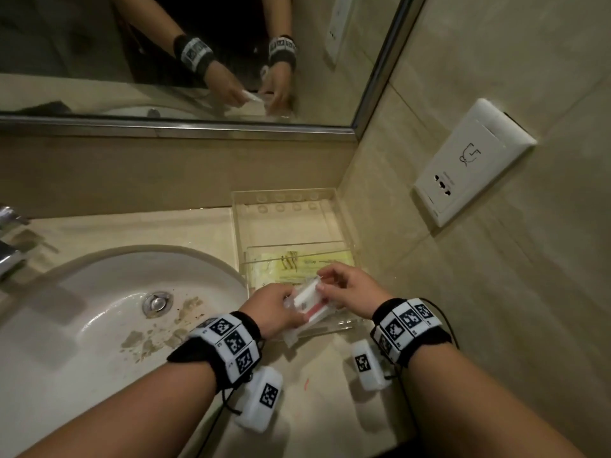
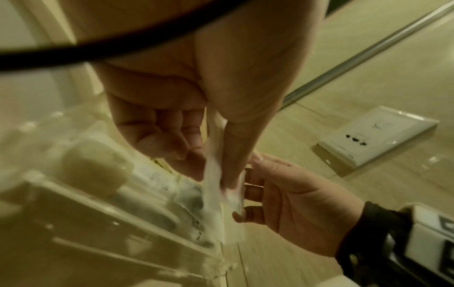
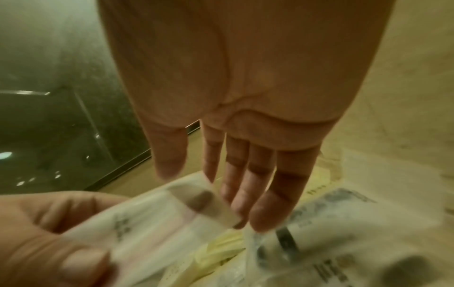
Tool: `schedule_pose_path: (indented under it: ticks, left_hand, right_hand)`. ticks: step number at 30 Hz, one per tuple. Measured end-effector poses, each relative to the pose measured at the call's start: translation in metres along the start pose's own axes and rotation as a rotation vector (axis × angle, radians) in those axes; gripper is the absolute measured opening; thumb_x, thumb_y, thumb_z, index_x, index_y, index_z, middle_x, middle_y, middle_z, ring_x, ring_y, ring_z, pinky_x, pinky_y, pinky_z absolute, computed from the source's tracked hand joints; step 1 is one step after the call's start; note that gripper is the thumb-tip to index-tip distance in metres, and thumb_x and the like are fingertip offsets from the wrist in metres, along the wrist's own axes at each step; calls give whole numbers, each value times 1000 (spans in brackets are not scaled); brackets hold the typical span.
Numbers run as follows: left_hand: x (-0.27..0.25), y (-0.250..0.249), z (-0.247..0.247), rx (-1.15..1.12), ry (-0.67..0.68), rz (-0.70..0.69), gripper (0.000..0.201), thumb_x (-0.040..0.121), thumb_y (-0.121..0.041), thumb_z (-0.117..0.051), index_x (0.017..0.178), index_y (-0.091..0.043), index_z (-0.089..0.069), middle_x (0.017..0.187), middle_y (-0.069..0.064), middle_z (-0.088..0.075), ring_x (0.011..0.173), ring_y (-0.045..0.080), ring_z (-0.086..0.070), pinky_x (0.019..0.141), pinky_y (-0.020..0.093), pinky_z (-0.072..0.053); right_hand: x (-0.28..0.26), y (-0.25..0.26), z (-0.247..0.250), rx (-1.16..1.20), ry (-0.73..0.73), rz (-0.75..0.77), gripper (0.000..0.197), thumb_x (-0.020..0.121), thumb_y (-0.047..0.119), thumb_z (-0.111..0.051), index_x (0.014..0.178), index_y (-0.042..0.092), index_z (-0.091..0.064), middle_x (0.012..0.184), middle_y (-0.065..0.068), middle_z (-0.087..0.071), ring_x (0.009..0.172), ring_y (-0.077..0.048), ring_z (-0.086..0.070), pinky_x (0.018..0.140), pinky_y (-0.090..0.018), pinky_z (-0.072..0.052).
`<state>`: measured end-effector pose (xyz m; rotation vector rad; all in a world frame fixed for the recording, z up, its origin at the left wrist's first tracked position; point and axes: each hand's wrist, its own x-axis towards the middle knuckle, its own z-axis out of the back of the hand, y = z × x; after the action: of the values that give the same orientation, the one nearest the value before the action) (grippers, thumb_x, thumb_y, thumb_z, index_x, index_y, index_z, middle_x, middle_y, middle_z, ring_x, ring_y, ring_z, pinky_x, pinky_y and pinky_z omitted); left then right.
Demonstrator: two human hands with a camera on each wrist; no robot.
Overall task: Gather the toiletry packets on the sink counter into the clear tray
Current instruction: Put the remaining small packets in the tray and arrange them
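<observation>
Beige stone counter (image 1: 317, 408), white basin (image 1: 99, 309), mirror (image 1: 165, 54) above.

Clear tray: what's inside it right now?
Yellow packets lie in the clear tray; its far part looks bare. Both hands, left hand and right hand, hold a white packet over the near end, hiding what's beneath.

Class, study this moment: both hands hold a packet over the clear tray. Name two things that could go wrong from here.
1. The left hand and right hand pinch the white packet only at its ends; it could slip and miss the clear tray.
2. The sink basin lies directly beside the tray, so a dropped packet might land in it.
</observation>
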<state>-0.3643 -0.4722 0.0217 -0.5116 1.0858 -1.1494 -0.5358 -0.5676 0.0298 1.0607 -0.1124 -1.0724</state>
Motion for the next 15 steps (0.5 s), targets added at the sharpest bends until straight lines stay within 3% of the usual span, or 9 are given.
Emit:
schedule_pose_path:
  ticks: [2,6,10,12,15]
  left_hand:
    - [12,-9,-8,17,51,-9,18,77,-21,-76,91,-23,-66,88,0,-70,77,16,-66,69,28,-55]
    - [34,-15,-17,-20,13,32,26,75,-27,-79,94,-21,-63,88,-2,-70,73,13,-65,63,27,-52]
    - [50,-9,-24,59,-87,80,24,87,-22,-66,111,-21,-63,103,2,-68,83,17,-64,65,25,-47]
    - [55,-8,-29,92,-112,73,23,90,-18,-60,113,-21,-62,106,2,-67,84,16,-60,65,22,-43]
    - [61,-9,-32,150,-118,36,20,92,-14,-57,110,-16,-66,111,3,-66,90,15,-58,76,22,-44]
  right_hand:
    - [-3,-7,-1,33,-13,-26,23,85,15,-69,103,25,-58,85,-6,-66,74,-18,-64,71,-37,-54]
    - [0,-27,0,57,-243,-151,28,82,7,-71,91,29,-56,63,5,-57,61,-13,-57,74,-41,-55]
    - [6,-37,-8,-23,-390,-263,23,83,15,-70,98,22,-56,81,0,-64,78,-19,-64,77,-37,-56]
    - [7,-36,-13,-136,-440,-287,25,84,19,-69,105,20,-55,92,-3,-65,86,-22,-64,76,-32,-53]
    - [7,-36,-17,-301,-441,-306,27,87,20,-67,108,19,-51,93,-3,-62,85,-23,-62,75,-34,-56]
